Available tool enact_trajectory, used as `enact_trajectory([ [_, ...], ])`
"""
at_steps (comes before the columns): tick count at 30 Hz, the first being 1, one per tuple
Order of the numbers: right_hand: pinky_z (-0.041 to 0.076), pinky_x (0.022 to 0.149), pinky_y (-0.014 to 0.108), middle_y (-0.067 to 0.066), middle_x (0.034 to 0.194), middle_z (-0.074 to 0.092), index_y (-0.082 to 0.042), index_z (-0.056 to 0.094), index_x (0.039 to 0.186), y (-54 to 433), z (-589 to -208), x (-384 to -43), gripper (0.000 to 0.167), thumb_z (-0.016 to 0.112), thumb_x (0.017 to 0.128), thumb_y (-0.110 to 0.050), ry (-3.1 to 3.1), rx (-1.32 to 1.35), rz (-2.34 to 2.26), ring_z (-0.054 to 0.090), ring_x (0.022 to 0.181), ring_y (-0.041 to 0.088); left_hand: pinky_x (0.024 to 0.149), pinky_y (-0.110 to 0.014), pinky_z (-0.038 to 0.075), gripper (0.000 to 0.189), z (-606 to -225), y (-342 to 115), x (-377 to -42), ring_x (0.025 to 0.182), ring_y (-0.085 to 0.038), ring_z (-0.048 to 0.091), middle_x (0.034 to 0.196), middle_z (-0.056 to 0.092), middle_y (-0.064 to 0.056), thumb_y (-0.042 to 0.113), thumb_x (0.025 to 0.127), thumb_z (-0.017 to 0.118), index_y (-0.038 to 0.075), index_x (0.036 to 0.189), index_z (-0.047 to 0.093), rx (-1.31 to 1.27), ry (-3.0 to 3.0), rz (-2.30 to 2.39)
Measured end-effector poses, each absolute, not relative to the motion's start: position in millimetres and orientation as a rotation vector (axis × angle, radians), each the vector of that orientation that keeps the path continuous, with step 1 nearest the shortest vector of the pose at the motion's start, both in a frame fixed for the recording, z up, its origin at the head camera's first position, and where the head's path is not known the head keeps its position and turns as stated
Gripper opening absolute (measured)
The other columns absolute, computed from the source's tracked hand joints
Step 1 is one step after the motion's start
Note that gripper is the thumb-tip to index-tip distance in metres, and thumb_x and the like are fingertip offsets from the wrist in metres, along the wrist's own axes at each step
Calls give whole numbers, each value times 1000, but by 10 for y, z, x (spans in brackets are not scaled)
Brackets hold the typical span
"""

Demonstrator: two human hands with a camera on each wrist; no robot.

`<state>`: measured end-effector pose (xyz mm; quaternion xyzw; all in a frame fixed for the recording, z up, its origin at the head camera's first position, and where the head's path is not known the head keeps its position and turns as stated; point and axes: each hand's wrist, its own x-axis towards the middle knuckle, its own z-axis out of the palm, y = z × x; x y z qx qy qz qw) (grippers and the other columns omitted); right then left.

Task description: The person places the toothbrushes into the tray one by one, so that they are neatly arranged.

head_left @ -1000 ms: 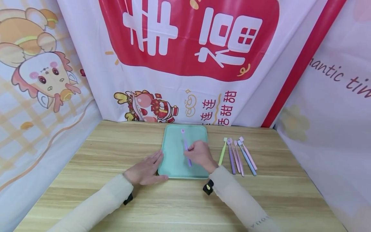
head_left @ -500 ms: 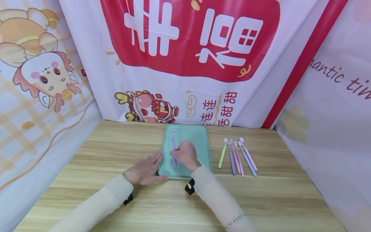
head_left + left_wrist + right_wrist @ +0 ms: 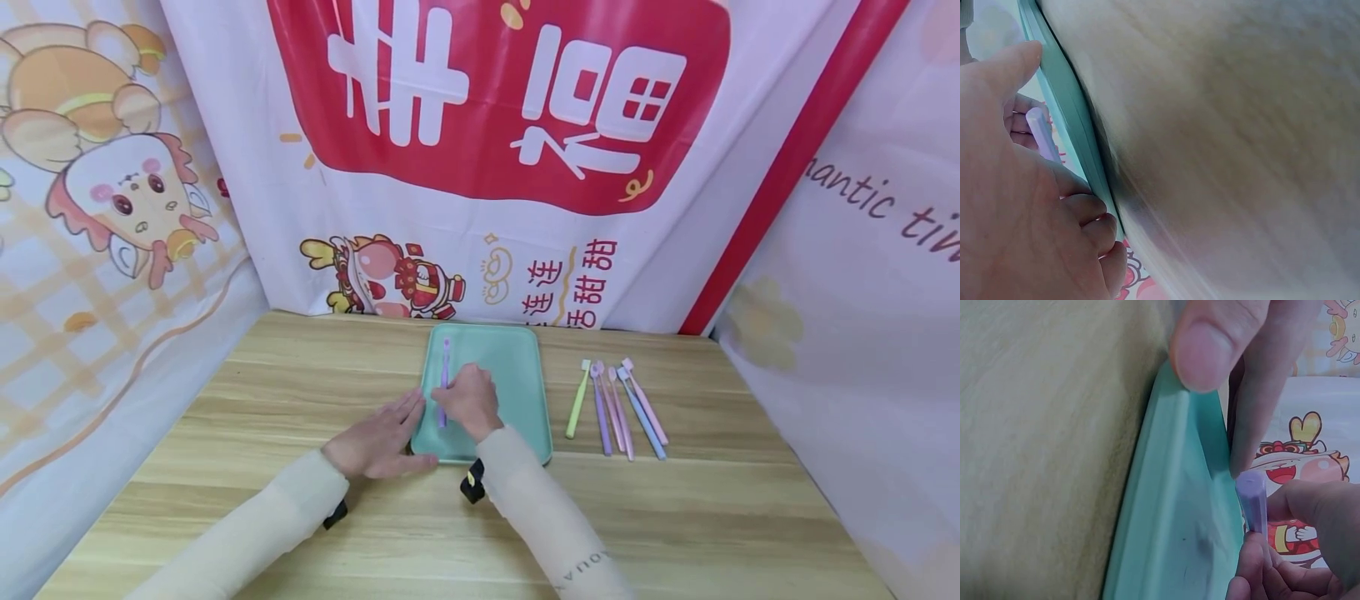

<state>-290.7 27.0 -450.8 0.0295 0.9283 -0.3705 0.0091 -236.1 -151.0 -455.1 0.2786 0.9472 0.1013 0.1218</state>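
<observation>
My right hand pinches a purple toothbrush by its handle over the left part of a green tray. The brush head points to the tray's far edge. In the right wrist view, thumb and fingers close round the purple handle near its end. My left hand rests against the tray's left edge with fingers extended. In the left wrist view, the left hand touches the tray rim. Whether the toothbrush touches the tray floor I cannot tell.
To the right of the tray lie a green toothbrush and several purple, pink and blue toothbrushes side by side. They rest on a wooden table. A printed cloth hangs behind its far edge.
My right hand has carried the purple toothbrush leftward, from mid-tray to near the tray's left side, and it now lies straighter. My left hand has stayed at the tray edge.
</observation>
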Motion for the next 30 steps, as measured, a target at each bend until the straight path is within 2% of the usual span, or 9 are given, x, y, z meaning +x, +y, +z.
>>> enact_trajectory([
  [16,47,50,28,2,67,65,-13,63,71,189,-4630,-2919,31,85,86,-28,2920,98,-1127,61,58,17,133,-55,25,101,-4582,-1516,-2354,165,-39,17,177,13,-23,67,103,52,-8,164,21,804,2764,286],
  [22,45,46,27,2,63,65,-12,62,69,184,-4665,-2958,32,85,87,-27,2859,121,-1149,61,53,17,133,-56,24,101,-4591,-1512,-2365,165,-38,15,177,11,-22,68,102,51,-6,165,20,786,2758,295],
  [30,46,45,27,3,65,66,-12,63,70,159,-4673,-2978,32,85,87,-28,2858,140,-1113,62,54,17,133,-54,24,101,-4581,-1514,-2355,166,-37,15,178,10,-21,68,103,50,-4,166,19,776,2763,276],
])
